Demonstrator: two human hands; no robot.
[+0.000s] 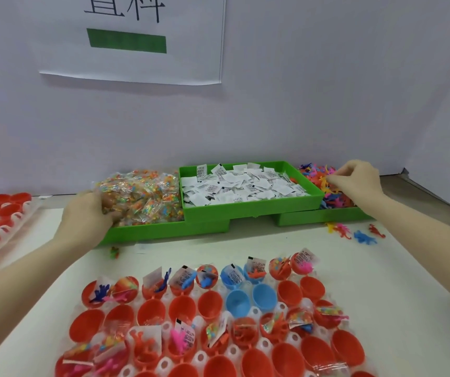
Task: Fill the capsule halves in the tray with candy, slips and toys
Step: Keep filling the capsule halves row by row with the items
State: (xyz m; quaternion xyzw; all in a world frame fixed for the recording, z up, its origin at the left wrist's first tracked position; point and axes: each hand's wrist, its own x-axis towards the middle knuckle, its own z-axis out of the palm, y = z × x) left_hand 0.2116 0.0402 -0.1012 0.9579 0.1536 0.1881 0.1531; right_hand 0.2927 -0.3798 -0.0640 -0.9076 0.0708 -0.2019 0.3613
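L fingers point(104, 210) grip candy packets point(142, 197), R fingers point(335, 180) pinch toys point(327, 186)

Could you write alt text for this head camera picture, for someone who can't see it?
A person's left hand grips candy packets in a green bin while the right hand pinches small plastic toys from another. Between them sits a green tray of paper slips; in front, a tray of capsule halves, mostly red, is partly filled.

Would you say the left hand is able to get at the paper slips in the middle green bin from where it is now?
Probably yes. The left hand grips candy packets in the bin right beside the slips; only a low green bin wall stands between, and nothing covers the slips.
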